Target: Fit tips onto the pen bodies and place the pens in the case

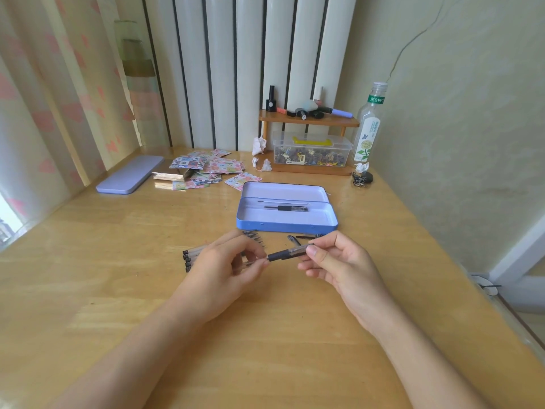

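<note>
A pen (pixel 287 252) with a clear body and a dark grip is held level between both hands, just above the wooden desk. My left hand (pixel 227 267) pinches its left end and my right hand (pixel 339 261) pinches its right end. Behind my left hand lie several more pen bodies (pixel 188 257) and a row of dark tips (pixel 253 236). More loose tips (pixel 303 237) sit near the case's front. The open blue metal case (pixel 287 225) stands just beyond my hands with one assembled pen (pixel 286 208) inside.
A lilac case lid (pixel 129 175) lies at the back left, beside a scatter of patterned cards (pixel 206 169). A small wooden shelf (pixel 308 119) with cosmetics, a clear box (pixel 312 152) of small items and a clear bottle (pixel 368 125) stand at the back right.
</note>
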